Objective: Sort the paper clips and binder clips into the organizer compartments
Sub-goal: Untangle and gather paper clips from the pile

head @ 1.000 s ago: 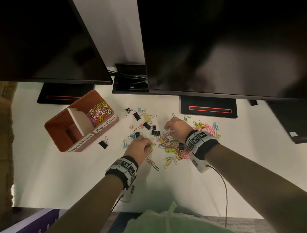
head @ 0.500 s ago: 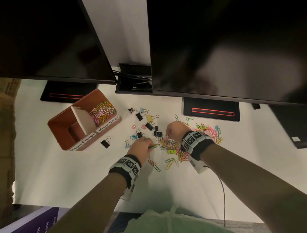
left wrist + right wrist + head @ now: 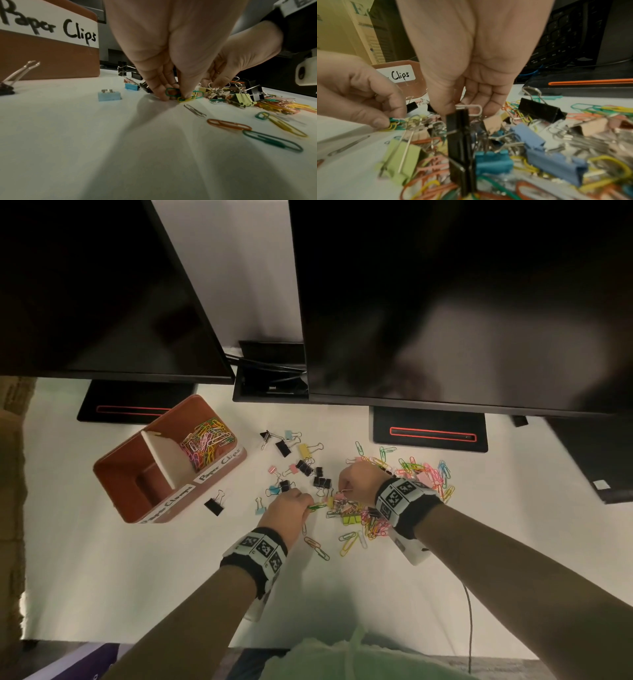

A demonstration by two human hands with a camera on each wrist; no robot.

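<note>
A brown organizer (image 3: 123, 474) stands at the left; its far compartment, labelled Paper Clips, holds coloured paper clips (image 3: 207, 440). Its near compartment looks empty. A mixed pile of paper clips and binder clips (image 3: 356, 513) lies mid-table. My left hand (image 3: 291, 508) pinches green and yellow paper clips (image 3: 181, 95) at the pile's left edge. My right hand (image 3: 356, 482) pinches the wire handle of a black binder clip (image 3: 461, 143) that hangs over the pile.
Loose binder clips (image 3: 294, 455) are scattered between organizer and pile; one black clip (image 3: 214, 505) lies by the organizer's front. More paper clips (image 3: 428, 470) spread to the right. Two monitors (image 3: 445, 302) overhang the back, their stands (image 3: 430, 434) on the table. A cable (image 3: 471, 621) trails near the front edge.
Both hands stayed at the pile. The left hand has gathered green and yellow paper clips between its fingers; the right hand has shifted slightly left and holds a binder clip's handle.
</note>
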